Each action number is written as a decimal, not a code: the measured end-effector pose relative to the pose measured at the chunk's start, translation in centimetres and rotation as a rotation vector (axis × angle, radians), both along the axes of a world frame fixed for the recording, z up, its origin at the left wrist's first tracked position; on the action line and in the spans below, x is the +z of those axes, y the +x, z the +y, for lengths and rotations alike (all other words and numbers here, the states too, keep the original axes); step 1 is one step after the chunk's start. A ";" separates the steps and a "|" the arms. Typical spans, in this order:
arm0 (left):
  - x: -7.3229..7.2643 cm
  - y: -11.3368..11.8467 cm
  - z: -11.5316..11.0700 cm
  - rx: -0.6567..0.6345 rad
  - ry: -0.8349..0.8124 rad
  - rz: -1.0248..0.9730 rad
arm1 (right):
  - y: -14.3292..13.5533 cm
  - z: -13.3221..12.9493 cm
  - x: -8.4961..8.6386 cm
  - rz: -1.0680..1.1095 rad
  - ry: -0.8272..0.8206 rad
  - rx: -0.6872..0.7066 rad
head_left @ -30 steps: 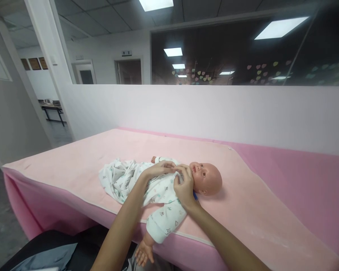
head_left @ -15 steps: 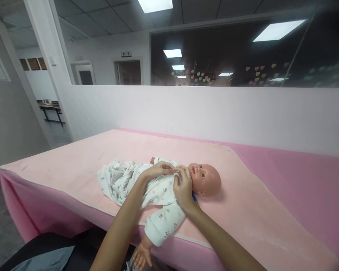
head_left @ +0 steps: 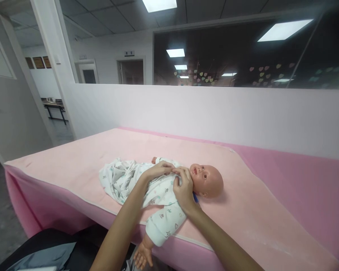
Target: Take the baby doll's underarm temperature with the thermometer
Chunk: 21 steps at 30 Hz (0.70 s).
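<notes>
A baby doll (head_left: 211,181) lies on its back with its bald head to the right and its mouth open. It wears a white baby outfit (head_left: 162,194) with small printed figures, bunched up around the legs. My left hand (head_left: 159,171) rests across the doll's chest, fingertips pinched at the front of the neckline. Close against it, my right hand (head_left: 184,189) grips the collar just below the chin, thumb and fingers bent together. The fingers hide the bit of cloth between them. One doll arm hangs over the near table edge, and something blue shows under the neck.
A pale pink mat (head_left: 81,158) covers the table over a deeper pink cloth (head_left: 305,177). Behind stands a white half wall (head_left: 200,109) with dark glass above. A grey door (head_left: 14,90) is at the left, and my lap is below the near edge.
The view has turned slightly left, so everything sits a little further right. Both hands stay at the doll's neckline, with only slight finger movement.
</notes>
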<state>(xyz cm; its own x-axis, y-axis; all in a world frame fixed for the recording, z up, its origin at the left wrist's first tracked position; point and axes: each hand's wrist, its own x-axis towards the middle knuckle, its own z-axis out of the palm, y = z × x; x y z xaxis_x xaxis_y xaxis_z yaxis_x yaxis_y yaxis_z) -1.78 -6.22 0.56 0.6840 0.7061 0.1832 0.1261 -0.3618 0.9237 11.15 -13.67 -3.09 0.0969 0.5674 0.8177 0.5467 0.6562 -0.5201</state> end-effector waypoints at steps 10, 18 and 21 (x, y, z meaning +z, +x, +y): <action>-0.9 -4.0 -2.1 0.210 0.097 -0.056 | -0.2 0.5 0.7 -0.340 0.019 0.003; -1.2 -4.7 -3.1 0.184 0.083 -0.056 | -0.5 0.5 0.5 -0.467 0.065 -0.039; -1.4 -4.7 -3.1 0.157 0.032 -0.102 | -0.3 0.5 0.6 -0.476 0.031 0.024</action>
<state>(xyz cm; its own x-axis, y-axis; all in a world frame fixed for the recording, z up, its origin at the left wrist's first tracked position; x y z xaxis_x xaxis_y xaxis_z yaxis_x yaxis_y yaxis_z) -6.47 -9.27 -0.86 0.5423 0.7954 0.2705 0.0893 -0.3747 0.9228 10.88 -13.19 -2.53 -0.3054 0.5394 0.7847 0.7038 0.6830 -0.1955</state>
